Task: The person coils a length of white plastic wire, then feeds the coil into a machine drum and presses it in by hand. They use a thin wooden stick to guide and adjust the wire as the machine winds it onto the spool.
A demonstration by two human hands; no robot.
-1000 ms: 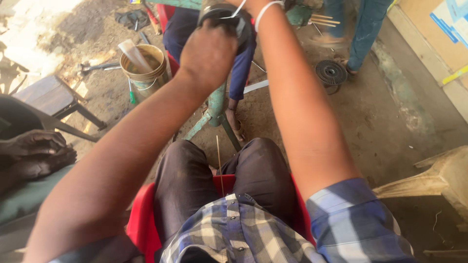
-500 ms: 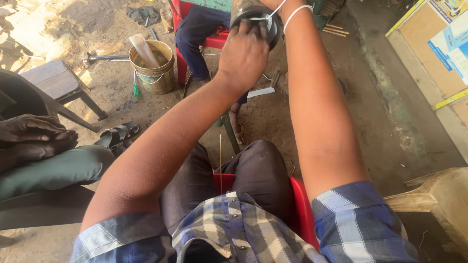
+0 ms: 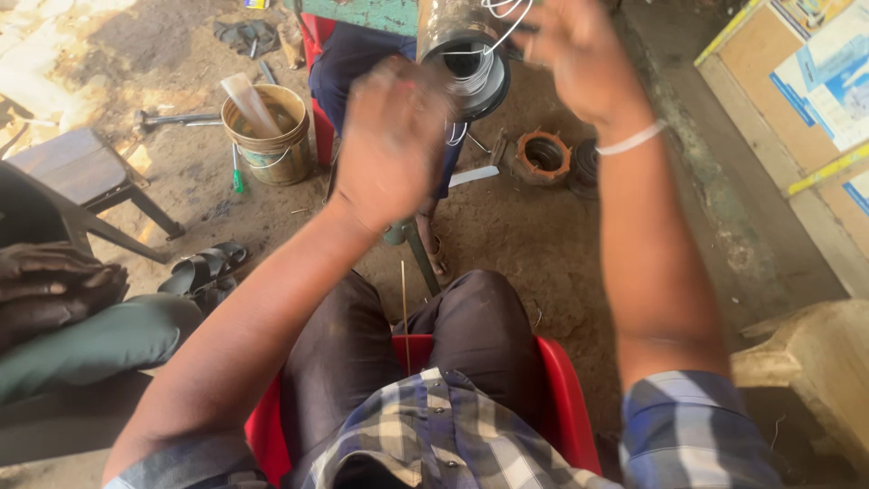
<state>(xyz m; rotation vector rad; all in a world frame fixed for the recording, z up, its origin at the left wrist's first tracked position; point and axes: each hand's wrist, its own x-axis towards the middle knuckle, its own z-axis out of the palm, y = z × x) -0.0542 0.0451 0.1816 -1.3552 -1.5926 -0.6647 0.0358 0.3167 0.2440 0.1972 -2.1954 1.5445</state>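
A red chair (image 3: 566,398) seats the person on bare dirt ground (image 3: 543,235). Up ahead a dark metal cylinder (image 3: 463,45) with white wire (image 3: 471,77) wound in its open end stands just beyond both raised hands. The left hand (image 3: 391,145), blurred, hovers beside its mouth; its fingers cannot be made out. The right hand (image 3: 579,54) has its fingers spread, with wire looping near them.

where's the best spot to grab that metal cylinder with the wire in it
Probably the cylinder's bare outer wall, behind the open rim, coming from its left side. The open end faces the person and is full of white wire, and the right hand already works at the other side.
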